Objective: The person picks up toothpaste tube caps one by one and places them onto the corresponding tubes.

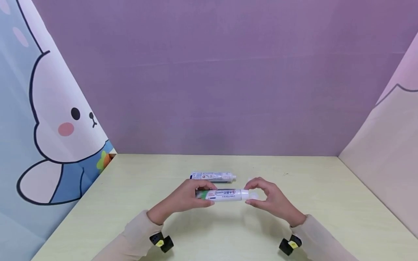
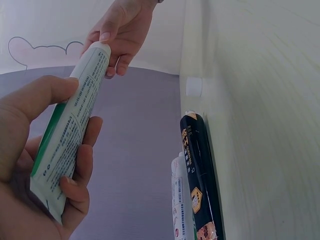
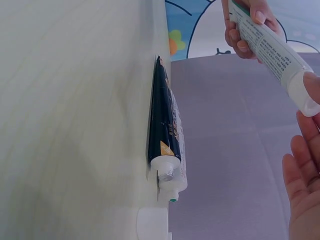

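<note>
My left hand (image 1: 192,196) grips a white and green toothpaste tube (image 1: 225,195) by its flat end, thumb on one side and fingers curled round the other. The tube is held level above the table, its cap end pointing right. My right hand (image 1: 273,197) pinches the white cap (image 3: 299,95) between thumb and fingers. Behind the held tube, a black toothpaste tube (image 2: 199,170) and a white toothpaste tube (image 1: 213,177) lie side by side on the table. Their nozzles are bare; the black one's tip looks silvery.
A loose white cap (image 2: 194,86) rests on the pale table (image 1: 130,181), just off the nozzle ends of the lying tubes. A purple backdrop (image 1: 209,90) stands at the table's far edge. Printed cloths hang on the left and right sides.
</note>
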The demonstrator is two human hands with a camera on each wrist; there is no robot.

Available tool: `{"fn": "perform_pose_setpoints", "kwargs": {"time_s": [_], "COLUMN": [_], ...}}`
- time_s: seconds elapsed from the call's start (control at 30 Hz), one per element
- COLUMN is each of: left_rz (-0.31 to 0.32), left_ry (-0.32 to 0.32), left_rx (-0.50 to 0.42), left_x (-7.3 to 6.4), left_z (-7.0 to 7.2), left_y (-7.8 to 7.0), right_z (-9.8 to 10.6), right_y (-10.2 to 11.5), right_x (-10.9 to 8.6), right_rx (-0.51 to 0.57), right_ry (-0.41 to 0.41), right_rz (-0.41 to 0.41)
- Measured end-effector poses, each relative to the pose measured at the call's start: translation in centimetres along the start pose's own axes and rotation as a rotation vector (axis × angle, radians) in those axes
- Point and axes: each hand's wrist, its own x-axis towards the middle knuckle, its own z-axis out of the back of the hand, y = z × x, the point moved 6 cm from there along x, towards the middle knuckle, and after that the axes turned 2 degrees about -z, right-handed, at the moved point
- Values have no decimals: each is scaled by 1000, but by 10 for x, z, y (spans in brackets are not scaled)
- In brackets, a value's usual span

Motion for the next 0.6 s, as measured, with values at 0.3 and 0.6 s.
{"fn": "perform_pose_setpoints", "kwargs": {"time_s": [0.3,0.6], "left_rz": [9,18], "left_ry": [-2,-4], "left_rx": [-5,-19], "left_x": [1,2], "left_z": [-2,-4], "left_y": [0,2], "right_z": [3,4], "right_y": [-5,-5], "right_x": [0,2], "right_rx": [-30,-35], "right_ry": [6,18], "right_rz": [-35,-32]}}
